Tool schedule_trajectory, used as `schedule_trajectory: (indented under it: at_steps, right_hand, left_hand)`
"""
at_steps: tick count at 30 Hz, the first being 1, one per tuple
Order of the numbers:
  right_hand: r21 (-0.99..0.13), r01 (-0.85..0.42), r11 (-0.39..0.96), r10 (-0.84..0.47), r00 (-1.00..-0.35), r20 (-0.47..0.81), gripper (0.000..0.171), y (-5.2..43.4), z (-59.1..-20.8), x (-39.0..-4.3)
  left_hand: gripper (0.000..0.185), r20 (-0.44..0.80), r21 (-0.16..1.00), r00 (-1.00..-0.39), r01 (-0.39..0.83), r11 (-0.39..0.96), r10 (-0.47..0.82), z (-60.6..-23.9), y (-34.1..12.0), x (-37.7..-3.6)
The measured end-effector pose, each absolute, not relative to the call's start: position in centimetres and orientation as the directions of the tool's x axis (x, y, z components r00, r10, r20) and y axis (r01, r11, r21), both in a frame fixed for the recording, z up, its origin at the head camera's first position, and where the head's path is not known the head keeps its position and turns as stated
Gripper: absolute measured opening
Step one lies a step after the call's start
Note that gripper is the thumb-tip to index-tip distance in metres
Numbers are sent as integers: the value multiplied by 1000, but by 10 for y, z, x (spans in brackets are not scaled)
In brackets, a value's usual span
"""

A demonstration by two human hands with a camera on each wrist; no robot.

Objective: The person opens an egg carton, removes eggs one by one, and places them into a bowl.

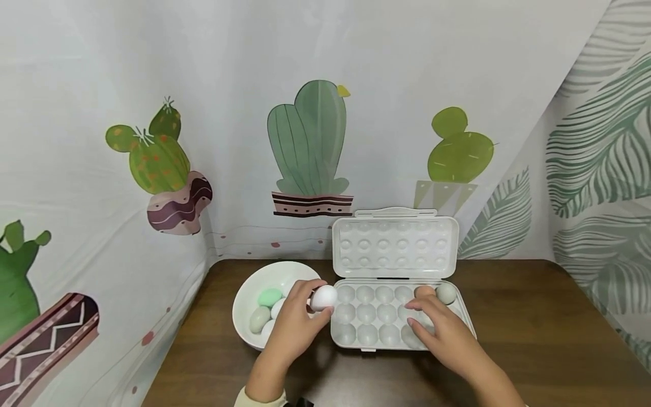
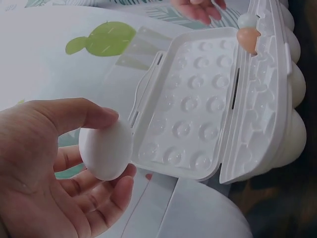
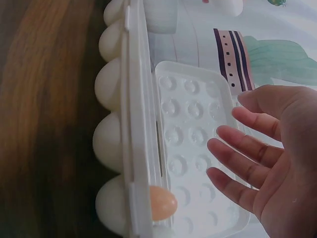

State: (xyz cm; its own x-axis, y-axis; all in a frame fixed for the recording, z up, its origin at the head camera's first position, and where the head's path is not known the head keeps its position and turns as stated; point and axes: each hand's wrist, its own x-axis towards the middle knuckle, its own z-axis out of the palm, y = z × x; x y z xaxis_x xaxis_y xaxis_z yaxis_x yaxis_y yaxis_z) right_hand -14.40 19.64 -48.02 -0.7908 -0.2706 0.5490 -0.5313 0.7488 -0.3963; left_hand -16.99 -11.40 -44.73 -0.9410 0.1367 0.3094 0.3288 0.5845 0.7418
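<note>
My left hand (image 1: 319,299) pinches a white egg (image 1: 325,296) between thumb and fingers, just off the left edge of a white plastic egg tray (image 1: 366,314). The left wrist view shows the same egg (image 2: 101,148) held in front of the tray's raised lid (image 2: 193,104). Over the tray's right side hovers my right hand (image 1: 424,316), fingers straight and spread, holding nothing; its palm (image 3: 277,178) faces the lid. A greyish egg (image 1: 446,293) sits in the back right cup, and an orange egg (image 3: 161,203) lies beside it.
A white bowl (image 1: 244,299) left of the tray holds a green egg (image 1: 269,296), a grey egg (image 1: 259,319) and white ones. All of this stands on a dark wooden table (image 1: 534,328). Cactus-print cloth (image 1: 305,141) hangs behind and on both sides.
</note>
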Motion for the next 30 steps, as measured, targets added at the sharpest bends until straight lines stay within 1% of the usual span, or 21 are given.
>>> schedule_trajectory:
  at_steps: [2,5,11,16,23,28,30]
  right_hand:
    - [-384,-500,777,-255,-806,535,33,199,-482,-143]
    - [-369,-483,795,-245,-810,533,32,204,-484,-142]
    - [-379,-518,767,-243,-781,575,35,217,-488,-141]
    - [-401,-531,746,-251,-782,571,38,227,-493,-139]
    - [-321,-512,797,-257,-768,586,38,238,-501,-134]
    - [-274,-455,847,-244,-792,559,38,244,-504,-131]
    - [-273,-439,856,-236,-801,550,38,246,-504,-130]
  left_hand:
    - [47,308,742,-942,324,587,130,-448,-116,-171]
    - [47,308,734,-944,317,600,121,-449,-120,-171]
    - [46,313,705,-944,307,639,109,-449,-126,-173]
    - [45,298,698,-951,279,659,87,-450,-135,-172]
    - [44,300,661,-952,257,705,66,-452,-148,-169]
    - [44,313,640,-948,260,723,64,-452,-155,-170]
    - [44,315,628,-947,257,734,62,-453,-158,-169]
